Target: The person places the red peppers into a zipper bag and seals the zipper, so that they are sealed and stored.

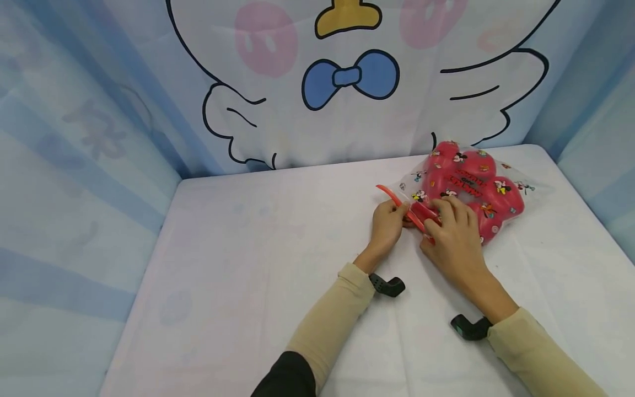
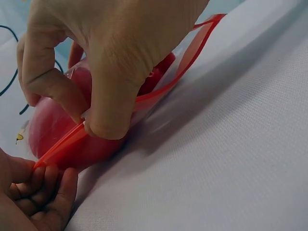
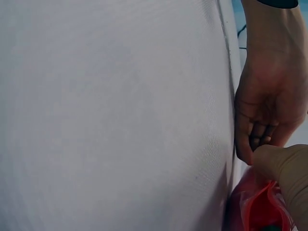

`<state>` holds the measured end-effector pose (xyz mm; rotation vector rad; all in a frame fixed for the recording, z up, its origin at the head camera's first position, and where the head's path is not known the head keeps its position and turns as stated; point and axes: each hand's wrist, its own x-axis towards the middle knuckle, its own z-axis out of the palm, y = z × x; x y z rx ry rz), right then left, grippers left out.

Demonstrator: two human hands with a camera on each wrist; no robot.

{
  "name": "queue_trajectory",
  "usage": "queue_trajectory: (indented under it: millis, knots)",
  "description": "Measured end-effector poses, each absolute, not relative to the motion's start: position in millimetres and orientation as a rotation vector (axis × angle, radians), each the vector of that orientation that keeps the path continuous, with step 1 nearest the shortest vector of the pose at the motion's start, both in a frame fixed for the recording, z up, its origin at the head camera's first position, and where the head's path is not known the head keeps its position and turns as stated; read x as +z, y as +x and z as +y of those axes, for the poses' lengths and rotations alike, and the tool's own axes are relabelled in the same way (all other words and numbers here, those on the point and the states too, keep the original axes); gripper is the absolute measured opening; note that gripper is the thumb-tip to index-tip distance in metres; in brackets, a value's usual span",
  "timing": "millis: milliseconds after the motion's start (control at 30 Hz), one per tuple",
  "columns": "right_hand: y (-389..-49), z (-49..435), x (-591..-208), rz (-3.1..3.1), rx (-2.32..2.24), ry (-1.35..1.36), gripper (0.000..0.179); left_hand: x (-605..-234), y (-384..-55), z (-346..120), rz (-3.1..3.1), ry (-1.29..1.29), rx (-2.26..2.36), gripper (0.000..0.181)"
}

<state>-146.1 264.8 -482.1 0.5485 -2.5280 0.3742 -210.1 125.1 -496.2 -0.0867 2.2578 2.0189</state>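
Observation:
A clear plastic zip bag (image 1: 468, 182) printed with small cartoon mice and red lettering lies toward the back right of the table. Glossy red rounded shapes (image 1: 507, 201) fill it; their kind cannot be told. Along its near left edge runs an orange-red zip strip (image 1: 389, 193). My left hand (image 1: 388, 223) pinches this strip, its fingers curled in the left wrist view. Close beside it, my right hand (image 1: 453, 237) pinches the strip farther along between thumb and fingers (image 2: 109, 108). In the right wrist view, the red edges (image 3: 262, 207) stand apart around a gap.
A white cloth covers the table (image 1: 248, 275). Behind it hangs a curtain (image 1: 278, 127) with a cartoon figure and blue bow, and pale blue curtains (image 1: 74, 220) stand at both sides. Black wrist devices (image 1: 389, 285) hang at each beige cuff.

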Motion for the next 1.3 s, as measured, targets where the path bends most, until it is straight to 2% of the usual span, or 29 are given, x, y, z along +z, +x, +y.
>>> queue_trajectory:
  millis: [267, 433, 867, 1300]
  knots:
    - [-123.4, 278.6, -482.6, -2.534, 0.362, 0.541, 0.028, -496.7, -223.4, 123.2, 2.146, -0.148, 2.134, 0.029]
    - [-120.5, 278.9, -482.1, -2.538, 0.377, 0.537, 0.027, -494.1, -229.9, 112.8, 2.155, -0.081, 2.096, 0.030]
    - [-85.8, 292.9, -480.3, -2.570, 0.364, 0.470, 0.026, -494.8, -226.2, 112.3, 2.094, -0.072, 2.093, 0.028]
    - [-77.8, 284.1, -481.6, -2.572, 0.499, 0.367, 0.031, -495.5, -219.7, 106.1, 2.012, -0.081, 2.152, 0.030]
